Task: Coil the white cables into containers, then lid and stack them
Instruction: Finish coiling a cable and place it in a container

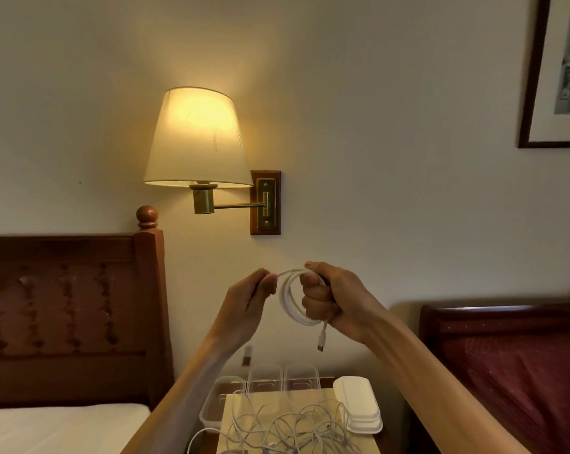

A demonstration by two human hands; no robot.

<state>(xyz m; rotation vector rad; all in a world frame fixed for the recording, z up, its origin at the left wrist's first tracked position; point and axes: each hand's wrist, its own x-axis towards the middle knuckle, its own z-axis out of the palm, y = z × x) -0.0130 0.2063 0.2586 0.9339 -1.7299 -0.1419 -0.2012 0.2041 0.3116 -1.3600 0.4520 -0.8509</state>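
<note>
Two hands hold one white cable (290, 299): right hand (329, 299) grips its coil, left hand (254, 296) pinches its end

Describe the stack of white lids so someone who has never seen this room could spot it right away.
Find the lit wall lamp, then drop to the small wooden nightstand between the two beds. The stack of white lids sits at its right edge, beside the tangle of loose white cables. Unlike the clear containers to its left, it is opaque, flat and piled in layers.

Two bare forearms, hands (250, 299) unadorned (no sleeves visible)
</note>
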